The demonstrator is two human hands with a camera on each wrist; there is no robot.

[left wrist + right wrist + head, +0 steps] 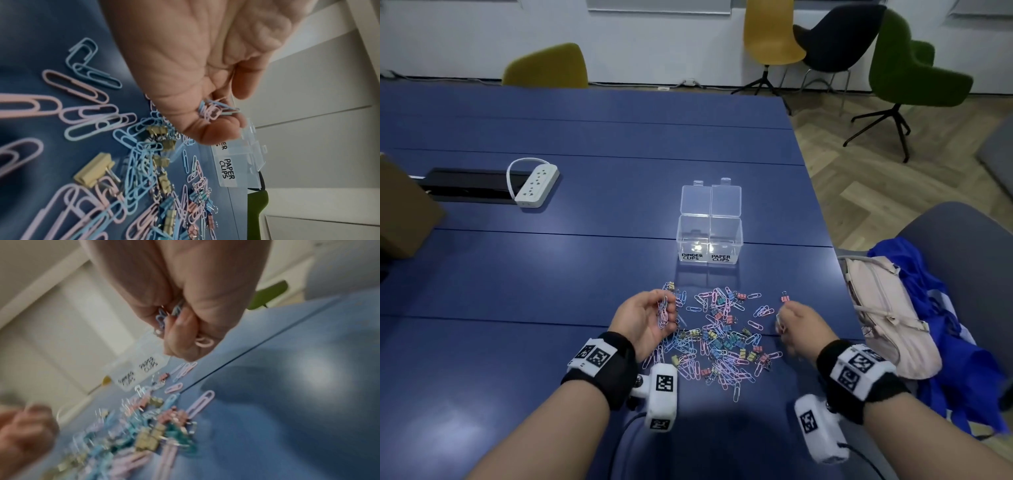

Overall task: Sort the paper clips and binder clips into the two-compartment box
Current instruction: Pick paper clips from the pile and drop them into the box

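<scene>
A clear two-compartment box (709, 240) stands open on the blue table, labelled BINDER CLIPS on the left and PAPER CLIPS on the right; both compartments look empty. In front of it lies a heap of pastel paper clips and small binder clips (719, 339). My left hand (650, 318), palm up at the heap's left edge, holds a bunch of pink and blue paper clips (216, 110) in its curled fingers. My right hand (796, 325), at the heap's right edge, grips several paper clips (164, 316) in a closed fist. A lone pink binder clip (785, 297) lies just beyond it.
A white power strip (537, 185) lies at the far left by a black cable tray (465, 185). A brown cardboard box (400, 212) sits at the left edge. A beige bag (887, 315) and blue cloth (941, 329) rest on a chair close to the table's right edge.
</scene>
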